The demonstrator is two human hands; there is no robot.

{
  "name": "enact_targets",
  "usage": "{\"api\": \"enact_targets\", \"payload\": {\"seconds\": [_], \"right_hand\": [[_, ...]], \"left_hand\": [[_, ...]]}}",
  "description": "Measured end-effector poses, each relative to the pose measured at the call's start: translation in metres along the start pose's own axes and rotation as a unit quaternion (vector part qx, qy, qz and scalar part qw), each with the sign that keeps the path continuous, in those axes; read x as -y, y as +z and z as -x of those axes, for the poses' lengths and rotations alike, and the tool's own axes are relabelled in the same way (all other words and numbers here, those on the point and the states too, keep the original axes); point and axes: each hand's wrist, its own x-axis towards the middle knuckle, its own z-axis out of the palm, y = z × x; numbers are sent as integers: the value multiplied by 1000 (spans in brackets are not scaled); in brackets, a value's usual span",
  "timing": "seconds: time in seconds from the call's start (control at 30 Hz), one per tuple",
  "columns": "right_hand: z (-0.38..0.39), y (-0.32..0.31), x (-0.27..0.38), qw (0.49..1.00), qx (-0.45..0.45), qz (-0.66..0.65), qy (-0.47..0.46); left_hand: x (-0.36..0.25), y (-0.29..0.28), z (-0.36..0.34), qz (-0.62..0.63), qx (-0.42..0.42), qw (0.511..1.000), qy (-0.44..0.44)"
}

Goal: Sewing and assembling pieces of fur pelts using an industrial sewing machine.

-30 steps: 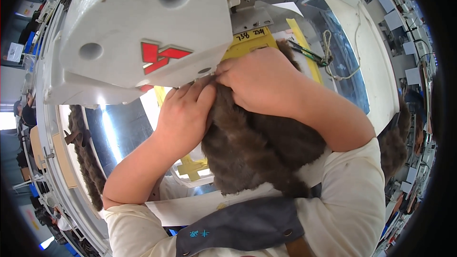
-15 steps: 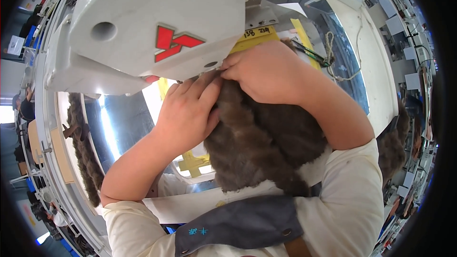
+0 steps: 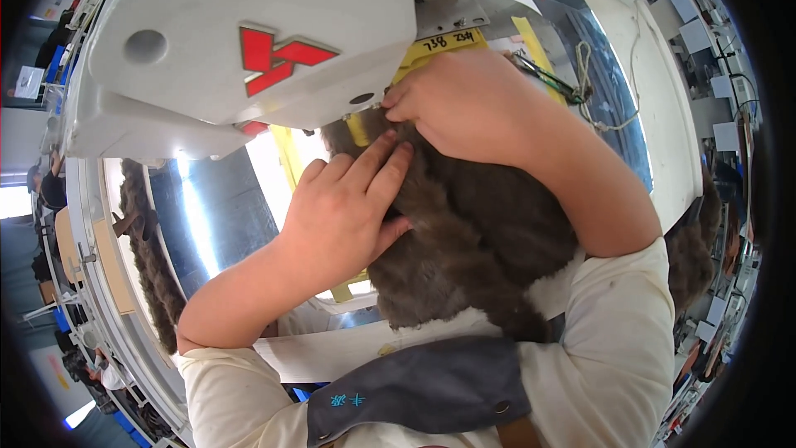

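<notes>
A brown fur piece lies under the head of a white sewing machine with red emblems. My right hand pinches the fur at its upper edge, fingertips close beside the underside of the head; the stitching point is hidden. My left hand lies on the fur's left part, lower than my right hand, fingers apart and extended. A short yellow strip shows between the left fingertips and the machine. Yellow tape runs on the plate behind the hands.
A long fur strip lies on the left side, another brown fur piece at the right. Green-handled tweezers and a looped cord are right of the plate. Racks and benches line both edges; part of a person shows far left.
My left hand has moved right and back from the machine's underside, its fingers spreading and uncovering the yellow strip. My right hand has shifted slightly upward in the picture, still pinching the fur.
</notes>
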Motion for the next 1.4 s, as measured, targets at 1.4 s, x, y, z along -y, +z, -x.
{"api": "enact_targets", "payload": {"seconds": [1.4], "right_hand": [[-30,-1,-29,990,4,-129,56]], "left_hand": [[23,-20,-6,47,3,998,-32]]}}
